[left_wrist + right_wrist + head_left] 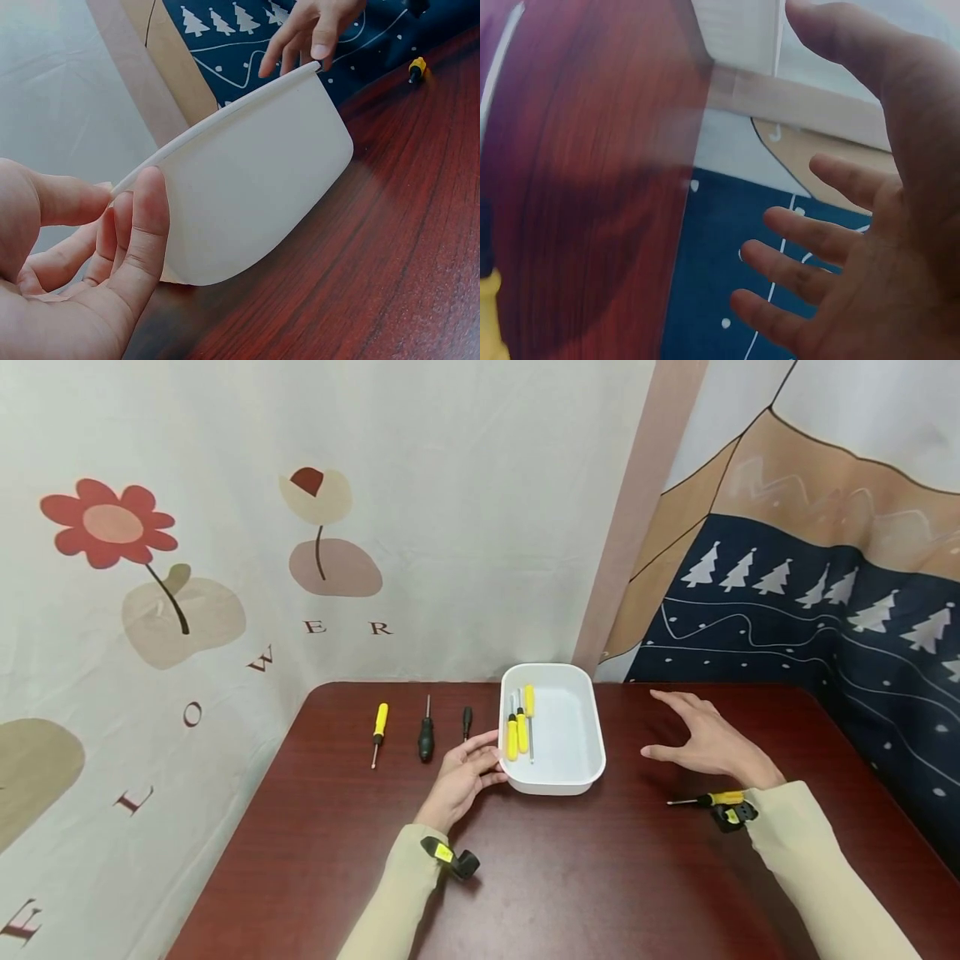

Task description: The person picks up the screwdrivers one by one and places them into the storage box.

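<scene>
At the centre of the head view we see a white tray [566, 727] with three yellow-handled screwdrivers [522, 735] along its left side, its lower-left rim pinched between the thumb and fingers of the left hand [461, 777]. At the right of the frame, the right hand [708, 739] holds nothing, its fingers spread over the desk [562, 877] and apart from the tray, with another yellow-handled screwdriver [726, 797] lying near its wrist. We judge the step in hand to be steadying the tray, and the next move to call for keeping it level so the screwdrivers inside don't slide.
</scene>
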A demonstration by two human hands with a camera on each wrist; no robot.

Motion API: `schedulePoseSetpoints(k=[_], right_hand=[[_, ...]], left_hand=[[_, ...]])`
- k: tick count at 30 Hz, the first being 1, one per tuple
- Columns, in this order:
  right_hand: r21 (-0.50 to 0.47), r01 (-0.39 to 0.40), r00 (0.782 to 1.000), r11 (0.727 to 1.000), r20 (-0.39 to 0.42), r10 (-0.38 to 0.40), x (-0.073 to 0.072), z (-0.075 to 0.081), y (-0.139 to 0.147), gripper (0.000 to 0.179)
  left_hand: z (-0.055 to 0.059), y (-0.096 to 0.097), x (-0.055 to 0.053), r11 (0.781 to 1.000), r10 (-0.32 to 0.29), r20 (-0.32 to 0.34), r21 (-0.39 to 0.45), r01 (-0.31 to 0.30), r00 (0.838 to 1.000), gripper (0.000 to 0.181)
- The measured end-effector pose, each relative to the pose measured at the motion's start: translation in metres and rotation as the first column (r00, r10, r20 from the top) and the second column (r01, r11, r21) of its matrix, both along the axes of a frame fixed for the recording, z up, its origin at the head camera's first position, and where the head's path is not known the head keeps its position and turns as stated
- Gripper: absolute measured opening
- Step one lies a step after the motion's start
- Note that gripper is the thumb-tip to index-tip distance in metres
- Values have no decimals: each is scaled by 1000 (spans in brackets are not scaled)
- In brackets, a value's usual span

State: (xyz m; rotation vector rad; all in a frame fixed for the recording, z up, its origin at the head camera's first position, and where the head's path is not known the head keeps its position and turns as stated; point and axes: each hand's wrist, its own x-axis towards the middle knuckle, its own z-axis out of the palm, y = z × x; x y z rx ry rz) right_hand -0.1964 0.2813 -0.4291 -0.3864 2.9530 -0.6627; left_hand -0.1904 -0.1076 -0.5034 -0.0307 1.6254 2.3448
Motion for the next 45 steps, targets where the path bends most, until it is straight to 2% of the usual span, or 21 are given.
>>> schedulePoseSetpoints(k=[17,25,33,45], right_hand=[[21,-85,996,996,7,85,28,-12,31,91],[37,-99,995,994,23,98,39,-20,43,85],[46,-122,992,992,39,120,43,-27,47,73],[34,-149,985,988,93,145,48,-29,52,55]], left_hand=[[2,1,2,1000,-5,-1,-12,5,1000,45],[2,0,2,1000,-1,0,-15,1,1000,45],[2,-1,3,1000,5,1,-13,-5,1000,45],[2,-1,3,1000,0,-2,-20,0,1000,44]])
